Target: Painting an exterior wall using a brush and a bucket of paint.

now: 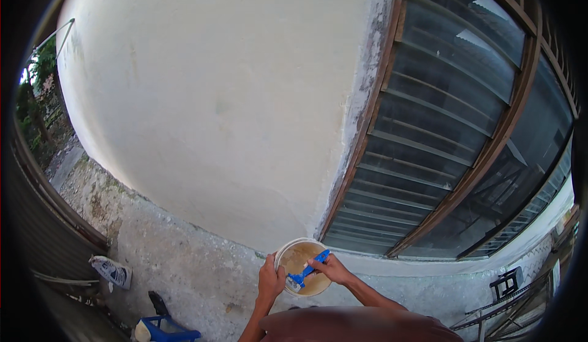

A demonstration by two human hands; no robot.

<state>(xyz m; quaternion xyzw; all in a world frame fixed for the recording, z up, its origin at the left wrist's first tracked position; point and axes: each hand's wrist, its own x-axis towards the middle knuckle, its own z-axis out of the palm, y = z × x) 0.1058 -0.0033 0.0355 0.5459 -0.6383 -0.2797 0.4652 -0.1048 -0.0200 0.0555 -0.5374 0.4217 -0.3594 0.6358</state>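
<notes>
Shirt: dark red cloth (355, 325) at the lower edge, just behind the bucket and partly below it in view.
Left hand: the left hand (270, 279) grips the bucket's near-left rim, thumb toward the mouth, fingers mostly hidden around the outside.
Right hand: the right hand (331, 269) is closed around a blue handle, pinching it between thumb and fingers.
Blue-handled tool: the blue-handled tool (301, 276) slants across the bucket's mouth, its pale-smeared head low and left, near the rim; its exact kind is hard to tell.
Bucket: the pale round bucket (302, 240) is in front of the body, tan inside. Whether it rests on anything I cannot tell.
Spill risk: if the left hand carries the weight alone, a hard push of the tool against the wall of the bucket could tip it — wet fingers would make that likelier.
Drip risk: an overloaded tool head, lifted out fast, could drop its load on the concrete ground (184, 250).
Ground left: a white bag (113, 272) and a blue plastic object (166, 328) — possible trip hazards on a backward step.
Beyond: a cream wall (226, 103) and louvred window (422, 140), whose glass could catch splatter.
</notes>
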